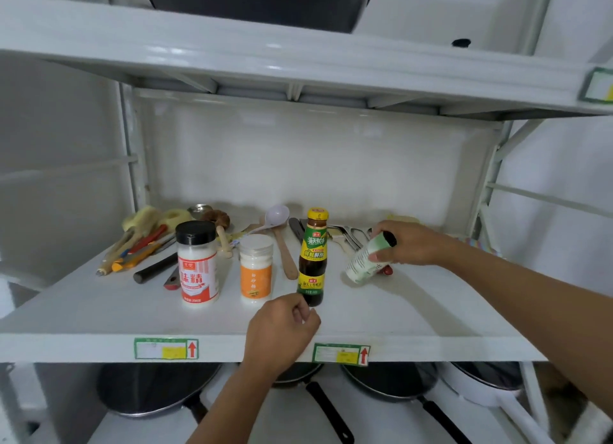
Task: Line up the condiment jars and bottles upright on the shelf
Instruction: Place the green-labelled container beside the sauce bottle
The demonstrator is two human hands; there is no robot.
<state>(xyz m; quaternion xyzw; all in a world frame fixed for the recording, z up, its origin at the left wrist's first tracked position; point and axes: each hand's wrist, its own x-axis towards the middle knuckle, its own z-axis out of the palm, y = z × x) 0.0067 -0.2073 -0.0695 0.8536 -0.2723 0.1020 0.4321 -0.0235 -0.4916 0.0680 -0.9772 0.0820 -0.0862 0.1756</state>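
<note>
Three containers stand upright in a row on the white shelf (99,314): a black-capped jar with a red and white label (197,266), a white-lidded jar with an orange label (255,269) and a dark sauce bottle with a yellow cap (312,256). My right hand (409,242) grips a green and white jar with a black cap (366,259), tilted, its base near the shelf right of the sauce bottle. My left hand (282,330) hovers loosely curled just in front of the sauce bottle's base and holds nothing.
Utensils lie along the back of the shelf: knives and brushes (142,247) at the left, a wooden spoon (285,254), a pale ladle (277,216), metal tongs (348,236). Frying pans (156,390) sit on the shelf below. A dark pan (265,2) rests above.
</note>
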